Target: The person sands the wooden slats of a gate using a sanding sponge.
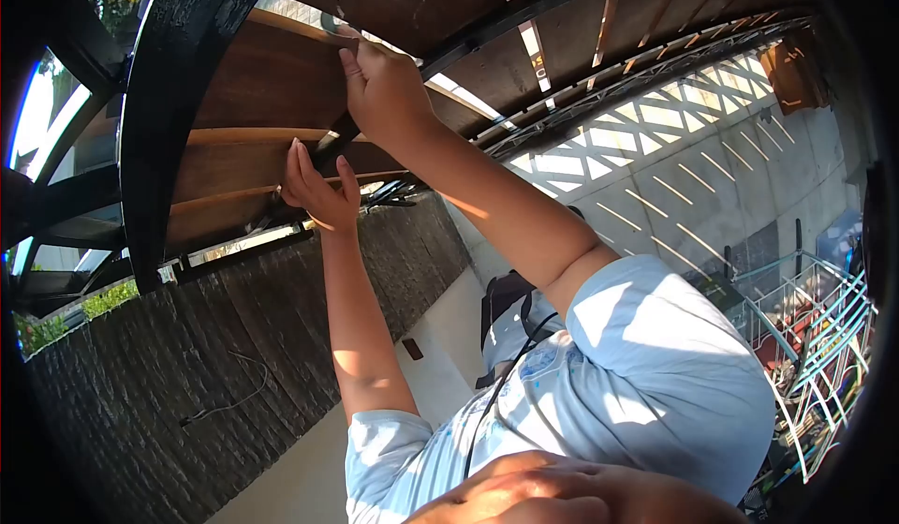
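Dark brown wooden boards (272,79) run overhead in a black frame (161,112), with bright gaps between them. My right hand (389,98) is raised to a board's edge, its thumb up and its fingers curled at the gap. A small grey rounded thing (329,22) shows by its fingertips; what the fingers hold is partly hidden. Lower and to the left, my left hand (318,191) has its fingers stretched upward and its thumb apart. Its fingertips are at the lighter edge of a lower wooden board (225,170), and nothing shows in its grasp.
A dark, rough-textured wall panel (187,383) stands at the lower left. A folding drying rack (815,337) is at the right. Sunlit stripes cross the grey floor (702,163). A brown object (794,76) sits at the far upper right.
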{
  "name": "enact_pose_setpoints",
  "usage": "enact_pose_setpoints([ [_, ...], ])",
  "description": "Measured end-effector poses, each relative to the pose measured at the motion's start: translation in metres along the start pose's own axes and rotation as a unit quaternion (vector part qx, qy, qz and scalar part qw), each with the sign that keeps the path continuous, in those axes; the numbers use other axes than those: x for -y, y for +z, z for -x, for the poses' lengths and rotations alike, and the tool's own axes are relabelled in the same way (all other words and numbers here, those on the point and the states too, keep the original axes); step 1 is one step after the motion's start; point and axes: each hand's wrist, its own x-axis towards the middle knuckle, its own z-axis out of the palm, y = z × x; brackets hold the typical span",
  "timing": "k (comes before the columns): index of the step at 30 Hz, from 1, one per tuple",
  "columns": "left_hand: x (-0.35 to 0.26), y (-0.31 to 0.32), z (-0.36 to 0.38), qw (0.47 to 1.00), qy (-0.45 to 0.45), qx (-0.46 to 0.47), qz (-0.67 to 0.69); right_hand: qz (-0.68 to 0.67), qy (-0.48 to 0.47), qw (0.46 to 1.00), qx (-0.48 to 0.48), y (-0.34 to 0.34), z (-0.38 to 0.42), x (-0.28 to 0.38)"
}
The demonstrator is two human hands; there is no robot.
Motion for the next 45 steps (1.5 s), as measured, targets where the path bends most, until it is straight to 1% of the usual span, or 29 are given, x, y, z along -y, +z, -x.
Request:
enact_pose_setpoints([
  [1,0.004,0.005,0.008,0.999,0.016,0.029,0.005,0.047,0.075,0.995,0.056,-0.005,-0.003,-0.007],
  [3,0.006,0.018,0.025,0.999,0.021,0.032,0.028,0.041,0.069,0.996,0.041,-0.004,-0.004,0.001],
  [7,-0.001,0.021,0.041,0.998,0.014,0.054,0.028,-0.029,-0.065,0.993,-0.091,0.007,-0.007,0.028],
  [9,-0.008,0.024,0.036,0.998,-0.031,0.027,0.055,0.003,0.096,0.994,0.054,-0.007,-0.008,0.004],
  [10,-0.014,0.026,0.032,0.998,-0.028,0.029,0.058,0.021,0.125,0.986,0.109,-0.011,-0.013,-0.002],
  [11,-0.019,0.027,0.029,0.996,-0.046,0.009,0.072,0.022,0.13,0.986,0.105,-0.008,-0.007,-0.002],
  [13,-0.021,0.031,0.03,0.994,-0.064,-0.004,0.089,-0.032,0.002,0.998,-0.047,0.002,-0.012,0.024],
  [14,-0.019,0.035,0.031,0.997,-0.043,0.003,0.068,-0.052,-0.078,0.987,-0.134,0.011,-0.015,0.032],
  [15,-0.024,0.034,0.029,0.995,-0.066,-0.006,0.08,-0.057,-0.153,0.963,-0.214,0.02,-0.017,0.037],
  [17,-0.029,0.031,0.025,0.992,-0.086,-0.017,0.094,-0.027,0.046,0.998,0.016,-0.003,-0.005,0.023],
  [18,-0.029,0.032,0.023,0.993,-0.087,-0.015,0.081,-0.019,0.129,0.989,0.066,-0.011,-0.013,0.017],
  [21,-0.029,0.035,0.025,0.994,-0.078,-0.007,0.075,-0.02,0.147,0.984,0.101,-0.013,-0.016,0.027],
  [22,-0.025,0.037,0.026,0.987,-0.115,0.056,0.093,-0.041,0.045,0.998,0.001,0.002,-0.014,0.041],
  [23,-0.026,0.04,0.027,0.982,-0.134,0.086,0.101,-0.036,-0.026,0.999,0.006,0.005,-0.016,0.058],
  [24,-0.029,0.041,0.026,0.975,-0.154,0.116,0.107,-0.052,-0.05,0.997,-0.008,0.003,-0.015,0.052],
  [25,-0.028,0.037,0.027,0.987,-0.121,0.068,0.086,-0.07,-0.068,0.995,-0.027,0.001,-0.013,0.048],
  [26,-0.03,0.036,0.025,0.994,-0.085,0.016,0.07,-0.047,0.053,0.995,0.072,-0.009,-0.013,0.037],
  [27,-0.033,0.039,0.022,0.996,-0.052,-0.043,0.055,-0.021,0.167,0.971,0.172,-0.021,-0.018,0.027],
  [28,-0.03,0.039,0.022,0.997,-0.049,-0.036,0.04,-0.013,0.185,0.963,0.194,-0.023,-0.018,0.015],
  [29,-0.029,0.04,0.021,0.997,-0.048,-0.037,0.043,-0.011,0.185,0.964,0.192,-0.018,-0.015,0.015],
  [30,-0.028,0.044,0.02,0.998,-0.038,-0.041,0.036,-0.011,0.111,0.988,0.103,-0.009,-0.014,0.022],
  [32,-0.029,0.049,0.023,0.998,-0.028,-0.042,0.027,-0.002,-0.047,0.997,-0.055,0.02,-0.013,0.034],
  [35,-0.024,0.052,0.027,0.996,-0.045,-0.062,0.051,-0.009,0.004,1.0,0.015,0.0,-0.006,0.017],
  [37,-0.021,0.05,0.03,0.997,-0.052,-0.048,0.028,0.013,0.104,0.991,0.088,-0.01,-0.002,-0.015],
  [39,-0.021,0.054,0.028,0.997,-0.044,-0.059,0.028,0.038,0.046,0.998,-0.012,0.005,0.0,-0.013],
  [40,-0.022,0.054,0.027,0.997,-0.053,-0.057,0.031,0.031,0.053,0.998,0.004,0.007,0.002,-0.003],
  [41,-0.022,0.054,0.026,0.996,-0.048,-0.063,0.041,0.03,-0.001,0.999,0.012,0.006,-0.001,0.01],
  [44,-0.016,0.059,0.031,0.996,-0.036,-0.081,0.032,0.054,0.036,0.981,0.181,-0.013,-0.003,0.014],
  [45,-0.014,0.059,0.031,0.996,-0.036,-0.082,0.016,0.012,-0.027,1.0,0.003,0.005,-0.005,-0.019],
])
